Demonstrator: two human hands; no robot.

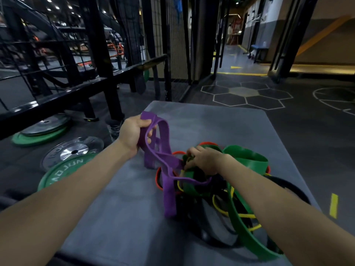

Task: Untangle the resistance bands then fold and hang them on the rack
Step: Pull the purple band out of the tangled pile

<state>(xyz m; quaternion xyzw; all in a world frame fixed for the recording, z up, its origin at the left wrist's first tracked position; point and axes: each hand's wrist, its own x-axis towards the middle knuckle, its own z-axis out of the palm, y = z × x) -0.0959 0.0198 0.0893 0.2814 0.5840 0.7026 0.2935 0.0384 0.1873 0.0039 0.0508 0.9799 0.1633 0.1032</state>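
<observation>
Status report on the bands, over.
Left hand grips purple band, lifted off the grey mat. Right hand digs into the tangle at the green band. Purple still threaded through the pile; nothing folded.

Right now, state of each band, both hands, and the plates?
purple band: partly lifted, still caught in the pile
green band: tangled, lying on mat
red band: tangled, under the pile
yellow band: tangled, under the green
black bands: tangled, lowest in the pile
left hand: grips purple band, raised
right hand: fingers curled into the knot
mat: flat, carrying the pile
weight plates: lying flat on floor
</observation>
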